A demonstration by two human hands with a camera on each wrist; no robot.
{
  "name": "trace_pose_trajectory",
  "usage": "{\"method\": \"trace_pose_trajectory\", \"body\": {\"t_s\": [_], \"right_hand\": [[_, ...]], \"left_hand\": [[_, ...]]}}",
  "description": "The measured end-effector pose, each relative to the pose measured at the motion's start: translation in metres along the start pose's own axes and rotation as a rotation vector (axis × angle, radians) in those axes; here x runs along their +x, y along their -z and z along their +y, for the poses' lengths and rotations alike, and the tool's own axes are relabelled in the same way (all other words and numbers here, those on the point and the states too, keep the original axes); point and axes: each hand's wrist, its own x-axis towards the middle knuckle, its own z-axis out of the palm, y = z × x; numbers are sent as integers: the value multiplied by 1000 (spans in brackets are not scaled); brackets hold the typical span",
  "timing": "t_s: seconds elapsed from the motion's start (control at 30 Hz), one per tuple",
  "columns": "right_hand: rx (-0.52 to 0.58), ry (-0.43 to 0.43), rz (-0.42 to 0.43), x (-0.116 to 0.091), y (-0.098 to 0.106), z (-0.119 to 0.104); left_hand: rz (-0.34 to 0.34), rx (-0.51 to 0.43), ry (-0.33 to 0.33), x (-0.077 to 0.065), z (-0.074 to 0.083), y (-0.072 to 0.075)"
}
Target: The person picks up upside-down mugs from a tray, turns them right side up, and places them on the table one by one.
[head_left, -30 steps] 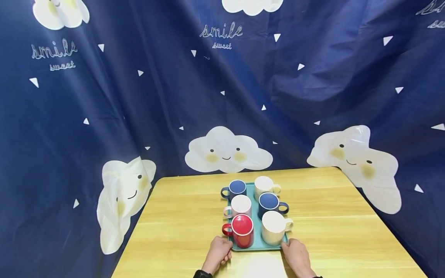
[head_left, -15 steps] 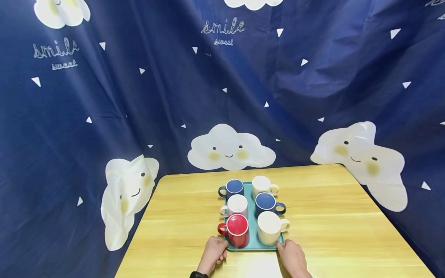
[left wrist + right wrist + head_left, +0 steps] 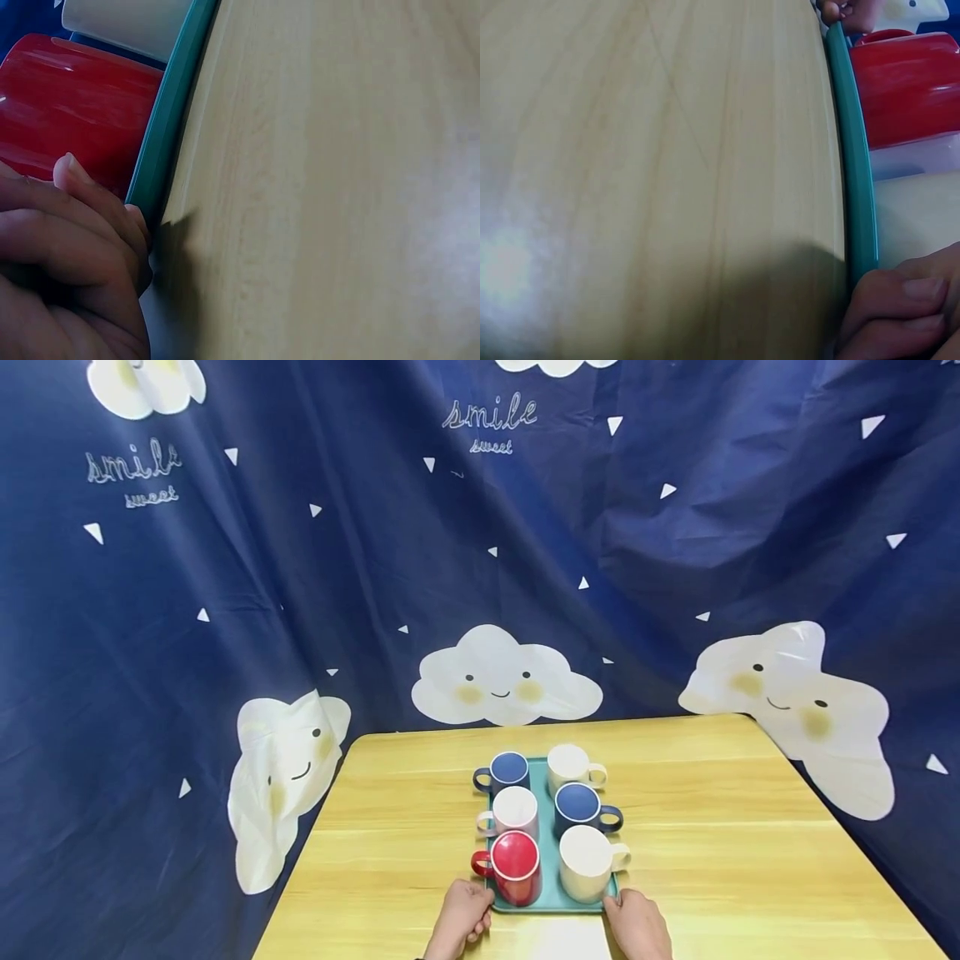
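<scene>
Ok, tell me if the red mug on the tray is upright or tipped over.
Upright. The red mug stands on the teal tray with its round mouth facing up and its handle out to the side, like the other five mugs.

I see a pale wooden table [image 3: 750, 860] carrying a teal tray [image 3: 553, 902] near its near edge, centred, with a white sheet [image 3: 566, 941] lying just nearer me

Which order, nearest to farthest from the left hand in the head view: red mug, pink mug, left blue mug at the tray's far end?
From the left hand:
1. Red mug, near-left spot on the teal tray, right beside the hand.
2. Pink mug, middle of the left column.
3. Left blue mug, far-left spot, by the curtain side.
</scene>
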Motion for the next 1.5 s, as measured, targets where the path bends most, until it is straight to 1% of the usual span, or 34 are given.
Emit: {"method": "trace_pose_trajectory", "body": {"t_s": [0.17, 0.37, 0.6, 0.63, 0.77, 0.87, 1.0, 1.07, 1.13, 1.17, 1.2, 1.3, 1.4, 1.5], "right_hand": [[-12, -7, -16, 0, -1, 2], [-12, -22, -45, 1, -1, 4], [-21, 4, -37, 1, 1, 6], [-19, -2, -37, 1, 2, 6], [0, 24, -42, 3, 5, 9], [27, 54, -75, 5, 7, 10], [53, 81, -153, 8, 11, 15], [41, 103, -185, 9, 14, 17], [20, 129, -202, 10, 17, 18], [7, 136, -204, 10, 19, 19], [-9, 148, -200, 11, 21, 19], [-54, 165, -172, 14, 29, 20], [-98, 171, -139, 18, 41, 22], [-120, 185, -89, 25, 55, 22]], "left_hand": [[-8, -18, 26, -2, -2, 0], [-16, -22, 21, -2, -3, 1], [-13, -34, 16, -3, -2, 0], [-14, -35, 17, -3, -1, 0], [-15, -22, 21, -3, 1, 0], [-32, -1, 16, -4, 1, 2], [-76, 43, -14, -7, -3, 6], [-71, 78, -38, -9, -5, 8], [-35, 103, -65, -10, -5, 11], [-3, 113, -77, -10, -4, 13], [34, 129, -96, -11, -2, 16], [176, 188, -142, -10, 8, 24], [310, 306, -183, -10, 21, 31], [402, 421, -235, -9, 31, 36]]}}
